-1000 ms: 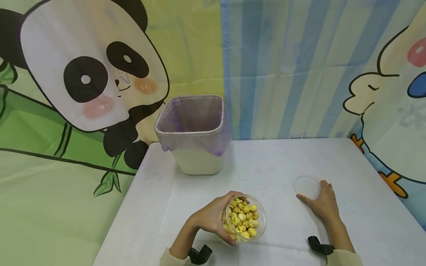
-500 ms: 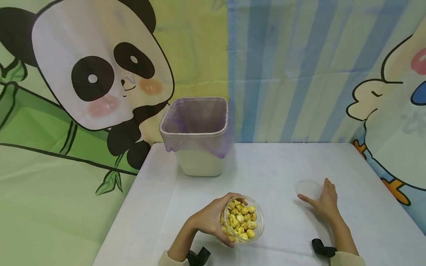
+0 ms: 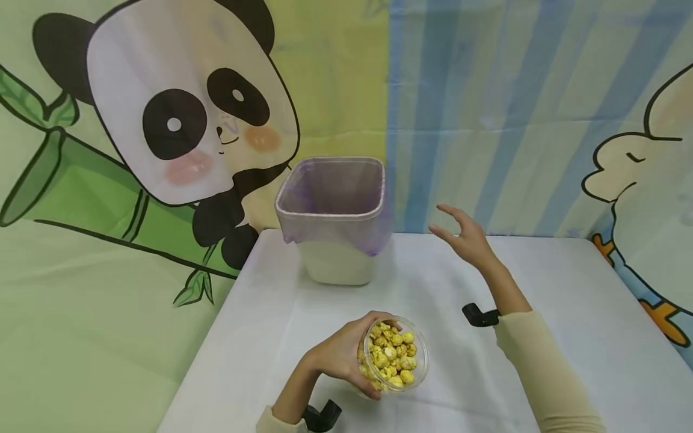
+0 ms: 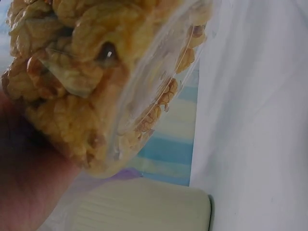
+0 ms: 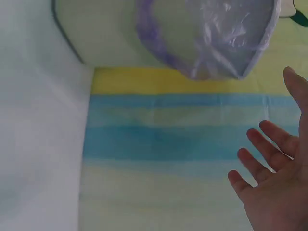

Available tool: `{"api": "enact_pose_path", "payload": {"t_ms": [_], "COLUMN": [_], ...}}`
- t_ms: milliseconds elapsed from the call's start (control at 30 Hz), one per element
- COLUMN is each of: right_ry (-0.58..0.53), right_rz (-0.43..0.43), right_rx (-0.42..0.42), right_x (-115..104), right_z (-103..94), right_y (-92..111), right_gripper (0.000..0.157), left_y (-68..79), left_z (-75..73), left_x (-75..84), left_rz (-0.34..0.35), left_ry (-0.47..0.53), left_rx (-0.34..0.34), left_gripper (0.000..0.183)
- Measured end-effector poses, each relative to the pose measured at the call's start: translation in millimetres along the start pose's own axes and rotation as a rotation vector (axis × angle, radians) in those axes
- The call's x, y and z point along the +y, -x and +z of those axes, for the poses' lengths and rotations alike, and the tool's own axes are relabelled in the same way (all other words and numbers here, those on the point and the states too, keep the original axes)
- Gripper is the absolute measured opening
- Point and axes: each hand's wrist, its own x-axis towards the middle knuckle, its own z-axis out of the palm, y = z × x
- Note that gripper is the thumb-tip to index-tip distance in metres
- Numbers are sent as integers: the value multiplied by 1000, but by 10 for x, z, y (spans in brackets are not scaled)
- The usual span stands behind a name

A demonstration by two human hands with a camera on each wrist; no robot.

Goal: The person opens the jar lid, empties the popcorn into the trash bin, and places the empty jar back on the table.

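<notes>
Low over the front middle of the table, my left hand (image 3: 346, 352) grips a clear round plastic tub (image 3: 422, 361) from its left side, the thumb near me and the fingers around the far side. Yellow mushroom-shaped popcorn (image 3: 391, 353) fills it, and the mouth tilts toward me. The left wrist view shows the popcorn (image 4: 91, 72) close up through the clear wall. My right hand (image 3: 468, 240) is raised at the back of the table, right of the bin, thumb and fingers spread apart. In the right wrist view this hand (image 5: 276, 180) has nothing in its fingers.
A pale bin (image 3: 338, 264) with a purple plastic liner (image 3: 354, 231) stands at the back left of the white table (image 3: 433, 288). A cartoon-printed cloth (image 3: 520, 120) hangs behind the table. My right sleeve (image 3: 541, 373) crosses the table's right side.
My right hand has left the clear round lid on the right and moved up and leftward toward the bin. The lid no longer shows. My left hand keeps the tub in place.
</notes>
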Motion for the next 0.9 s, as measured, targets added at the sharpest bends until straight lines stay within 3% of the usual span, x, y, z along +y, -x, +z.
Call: {"api": "enact_pose_path", "payload": {"t_ms": [167, 333, 533, 767, 900], "right_ry": [-49, -64, -46, -86, -108], "right_rz": [-145, -186, -143, -126, -133], "right_rx": [-32, -86, -126, -133, -122], "right_x": [-468, -724, -741, -706, -715], "right_z": [122, 296, 463, 539, 559], "right_y": [-384, -597, -701, -704, -710], "right_gripper": [65, 72, 74, 76, 75], "left_y": [20, 26, 24, 23, 7], "left_z": [-5, -18, -42, -23, -65], "left_x": [17, 59, 183, 67, 255], "left_rz": [-12, -2, 20, 9, 37], "left_ry": [12, -35, -48, -50, -81], "left_rx": [-2, 8, 3, 8, 12], "left_gripper": [107, 108, 103, 107, 103]}}
